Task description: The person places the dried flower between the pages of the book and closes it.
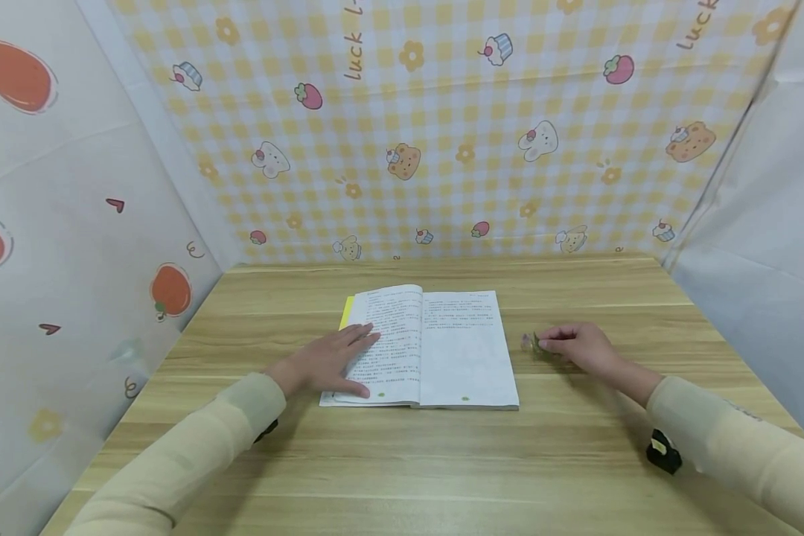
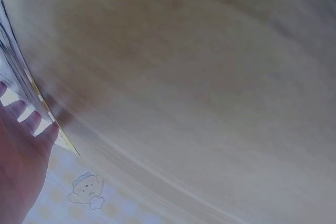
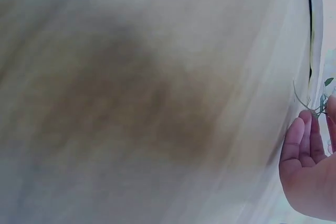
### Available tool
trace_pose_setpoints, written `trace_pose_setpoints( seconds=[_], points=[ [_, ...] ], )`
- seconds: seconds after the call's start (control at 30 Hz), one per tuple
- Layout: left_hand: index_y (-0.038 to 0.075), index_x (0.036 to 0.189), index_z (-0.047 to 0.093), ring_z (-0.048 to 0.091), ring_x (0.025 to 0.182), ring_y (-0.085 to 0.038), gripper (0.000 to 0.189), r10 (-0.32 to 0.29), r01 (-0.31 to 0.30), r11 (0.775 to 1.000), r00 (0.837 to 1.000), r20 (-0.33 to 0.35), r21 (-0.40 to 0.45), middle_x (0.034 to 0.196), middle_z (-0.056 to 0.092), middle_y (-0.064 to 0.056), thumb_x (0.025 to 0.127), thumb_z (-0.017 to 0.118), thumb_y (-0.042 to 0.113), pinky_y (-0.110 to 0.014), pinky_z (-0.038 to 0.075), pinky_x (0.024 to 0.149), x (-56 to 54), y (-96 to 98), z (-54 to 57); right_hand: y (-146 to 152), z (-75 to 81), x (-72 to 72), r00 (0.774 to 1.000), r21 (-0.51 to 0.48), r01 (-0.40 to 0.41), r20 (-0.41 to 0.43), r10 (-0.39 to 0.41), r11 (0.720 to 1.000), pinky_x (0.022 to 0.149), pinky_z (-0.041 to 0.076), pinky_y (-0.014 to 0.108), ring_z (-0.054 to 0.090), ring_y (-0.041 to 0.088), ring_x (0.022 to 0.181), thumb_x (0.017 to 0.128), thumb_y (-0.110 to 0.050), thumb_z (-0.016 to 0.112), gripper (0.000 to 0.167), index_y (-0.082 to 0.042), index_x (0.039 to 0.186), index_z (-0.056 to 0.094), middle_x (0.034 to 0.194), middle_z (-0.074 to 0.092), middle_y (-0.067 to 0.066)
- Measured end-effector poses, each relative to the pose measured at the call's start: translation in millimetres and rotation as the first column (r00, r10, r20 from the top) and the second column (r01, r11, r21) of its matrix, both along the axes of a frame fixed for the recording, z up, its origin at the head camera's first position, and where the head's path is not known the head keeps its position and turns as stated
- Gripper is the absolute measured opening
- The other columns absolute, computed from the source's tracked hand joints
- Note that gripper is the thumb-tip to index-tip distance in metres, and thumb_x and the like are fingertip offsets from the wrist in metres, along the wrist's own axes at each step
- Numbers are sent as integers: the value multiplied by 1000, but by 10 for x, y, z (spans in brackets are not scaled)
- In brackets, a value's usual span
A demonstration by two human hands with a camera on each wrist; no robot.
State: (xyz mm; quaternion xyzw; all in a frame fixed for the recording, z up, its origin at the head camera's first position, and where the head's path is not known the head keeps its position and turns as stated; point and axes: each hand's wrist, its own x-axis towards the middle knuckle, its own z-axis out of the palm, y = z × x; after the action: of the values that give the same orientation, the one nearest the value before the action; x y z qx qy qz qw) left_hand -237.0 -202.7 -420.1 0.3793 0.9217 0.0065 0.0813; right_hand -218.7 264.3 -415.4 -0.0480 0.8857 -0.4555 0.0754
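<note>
An open book [image 1: 465,357] lies on the wooden table, printed text on both pages and a yellow cover edge at its upper left. On its left page rests my left hand [image 1: 335,359], fingers spread and fairly straight. Only the edge of the book [image 2: 32,85] and part of that hand [image 2: 23,156] appear in the left wrist view. To the right of the book, my right hand [image 1: 586,348] pinches a small sprig [image 1: 534,343] with green leaves and a pale purple flower. In the right wrist view, thin stems of the sprig [image 3: 317,109] stick out between thumb and fingers.
The wooden table [image 1: 388,469] reaches back to a yellow checked cloth [image 1: 435,208] with cartoon prints. White cloth walls stand at the left [image 1: 60,186] and right [image 1: 770,223]. A black wrist device [image 1: 664,452] shows under the right sleeve.
</note>
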Motion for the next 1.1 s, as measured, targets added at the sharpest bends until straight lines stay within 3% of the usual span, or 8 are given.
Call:
trace_pose_setpoints(
  seconds=[0.2,0.53,0.83,1.1],
  points=[
    [15,157,15,14,146,-26,108,1,0,1000,1000,7,-3,162,11,-8,79,43,83,-44,22,115,-2,-18,-19,-38,50,-67,997,-71,30,74,-24,997,70,54,29,58,13,83,93,-27,68,38,4,116,66,101,67,4],
    [15,157,14,13,146,-26,106,0,0,1000,1000,17,8,162,10,-8,80,45,81,-45,22,115,10,-26,-24,-228,218,-179,993,-138,54,112,-39,989,79,53,29,57,11,94,94,-30,65,44,1,125,62,109,66,4],
    [16,158,13,12,146,-26,107,-2,2,1000,1000,12,4,162,10,-8,80,44,82,-45,21,115,-10,-32,-44,-506,226,-271,990,-222,45,141,-13,974,77,53,32,57,12,91,93,-26,67,43,1,127,62,102,67,-1],
    [15,157,15,15,146,-28,107,-12,12,1000,1000,-1,11,162,12,-8,79,44,83,-45,22,114,-23,-25,-33,-709,174,-341,980,-271,44,199,11,961,77,54,29,65,12,89,92,-19,68,44,0,131,59,107,70,6]
  ],
)
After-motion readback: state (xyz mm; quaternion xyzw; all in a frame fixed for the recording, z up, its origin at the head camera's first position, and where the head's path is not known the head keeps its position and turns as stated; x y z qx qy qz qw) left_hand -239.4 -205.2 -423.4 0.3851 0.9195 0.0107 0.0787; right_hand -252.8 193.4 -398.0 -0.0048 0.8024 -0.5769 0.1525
